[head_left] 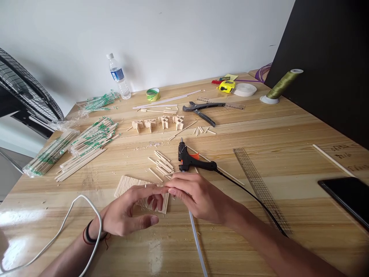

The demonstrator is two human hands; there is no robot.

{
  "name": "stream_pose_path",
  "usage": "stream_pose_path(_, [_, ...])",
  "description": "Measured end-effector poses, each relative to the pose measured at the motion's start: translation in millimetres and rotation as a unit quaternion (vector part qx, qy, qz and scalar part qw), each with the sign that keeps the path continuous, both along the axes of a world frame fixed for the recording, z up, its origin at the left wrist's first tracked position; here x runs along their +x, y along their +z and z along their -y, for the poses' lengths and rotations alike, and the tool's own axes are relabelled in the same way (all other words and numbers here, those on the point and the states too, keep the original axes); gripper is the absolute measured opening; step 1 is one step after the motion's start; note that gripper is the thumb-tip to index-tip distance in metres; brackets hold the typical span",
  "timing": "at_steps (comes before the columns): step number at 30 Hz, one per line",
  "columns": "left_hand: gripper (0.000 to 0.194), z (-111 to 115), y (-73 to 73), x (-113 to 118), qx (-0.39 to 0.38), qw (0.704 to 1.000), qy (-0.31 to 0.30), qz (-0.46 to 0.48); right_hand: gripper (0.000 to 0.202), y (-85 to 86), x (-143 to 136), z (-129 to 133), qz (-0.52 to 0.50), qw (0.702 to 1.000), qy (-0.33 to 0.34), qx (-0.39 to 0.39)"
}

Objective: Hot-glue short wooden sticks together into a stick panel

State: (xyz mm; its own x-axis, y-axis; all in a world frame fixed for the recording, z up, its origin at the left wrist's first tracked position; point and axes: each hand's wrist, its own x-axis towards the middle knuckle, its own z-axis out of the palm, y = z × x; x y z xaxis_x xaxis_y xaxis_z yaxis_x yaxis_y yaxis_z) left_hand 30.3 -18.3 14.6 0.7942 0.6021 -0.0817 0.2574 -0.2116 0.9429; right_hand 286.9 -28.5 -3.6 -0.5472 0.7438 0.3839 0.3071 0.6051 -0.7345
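My left hand [123, 211] hovers over a flat panel of wooden sticks laid side by side [122, 184], partly hiding it. Its index finger is stretched out and the thumb stands apart. The thumb and fingers of my right hand [198, 194] pinch the tip of that left index finger; anything smaller between them is hidden. Just beyond my right hand lies a black hot glue gun [196, 161] with an orange trigger. A translucent glue stick [197, 242] runs toward the front edge from beneath my right hand. Short cut sticks [164, 163] lie beyond the panel.
Bundled sticks [86, 142] lie left, near a fan [23, 84]. Small stick assemblies [164, 122], cutters [201, 109], tape [153, 94] and a water bottle [118, 77] stand farther back. A clear ruler [259, 184], phone [346, 198] and thread spool [285, 84] are right. A white cable [95, 207] crosses my left wrist.
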Motion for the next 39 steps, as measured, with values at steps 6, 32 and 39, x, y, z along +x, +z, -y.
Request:
stream_pose_path(6, [0.043,0.0,1.5,3.4,0.006,1.000,-0.006,-0.001,0.029,-1.9,0.0,-1.7,-0.005,1.000,-0.001,-0.002])
stream_pose_path(32, [0.043,-1.2,3.9,3.8,0.051,0.999,0.007,-0.008,0.030,-0.2,1.3,-1.3,0.007,1.000,-0.012,0.010])
stream_pose_path(39, [0.016,-11.1,-9.2,1.0,0.115,0.976,0.184,0.009,0.029,7.7,38.8,-21.8,0.077,0.951,-0.289,0.082])
